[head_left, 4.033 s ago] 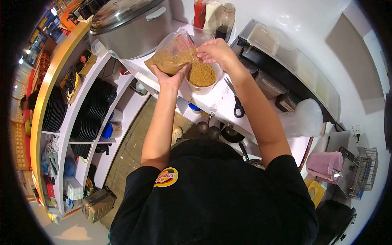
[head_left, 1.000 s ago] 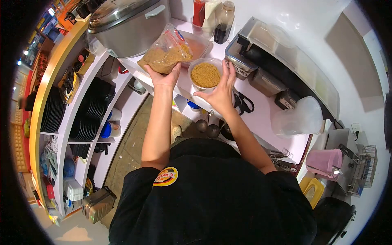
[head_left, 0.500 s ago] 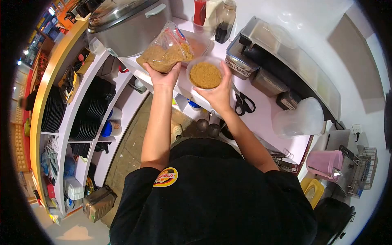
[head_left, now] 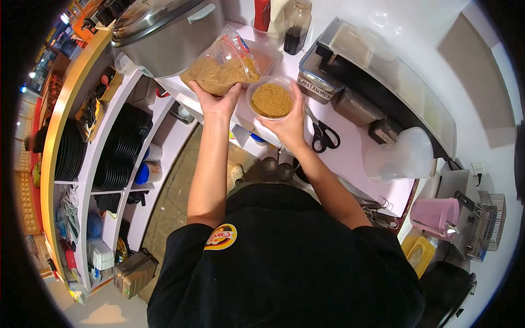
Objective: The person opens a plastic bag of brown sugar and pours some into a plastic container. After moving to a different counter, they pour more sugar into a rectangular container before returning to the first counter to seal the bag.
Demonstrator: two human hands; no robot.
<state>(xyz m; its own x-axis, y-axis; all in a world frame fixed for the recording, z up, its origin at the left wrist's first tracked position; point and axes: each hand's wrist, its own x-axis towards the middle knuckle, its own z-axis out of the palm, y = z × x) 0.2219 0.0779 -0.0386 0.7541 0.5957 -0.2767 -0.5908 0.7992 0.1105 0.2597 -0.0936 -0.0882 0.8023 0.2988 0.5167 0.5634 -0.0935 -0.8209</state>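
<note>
A clear plastic bag [head_left: 216, 68] of brown powder rests in my left hand [head_left: 217, 101], tilted with its mouth toward the right. My right hand [head_left: 289, 123] is wrapped round a round clear tub [head_left: 272, 98] filled with the same kind of brown powder. Bag and tub are close side by side above the counter's front edge. Behind them, partly hidden by the bag, stands a clear plastic container [head_left: 262, 57]. Black-handled scissors [head_left: 325, 136] lie on the counter to the right of my right hand.
A large lidded metal pot [head_left: 164, 44] stands at the back left. Sauce bottles and a jar of dark liquid [head_left: 296, 33] are behind. Labelled bins [head_left: 320, 85] line the right wall, near a translucent jug [head_left: 402, 156]. Shelves [head_left: 117, 153] with black dishes stand left.
Both hands still hold the bag and tub in nearly the same pose. The view has shifted slightly, so the counter items sit a little differently in the picture.
</note>
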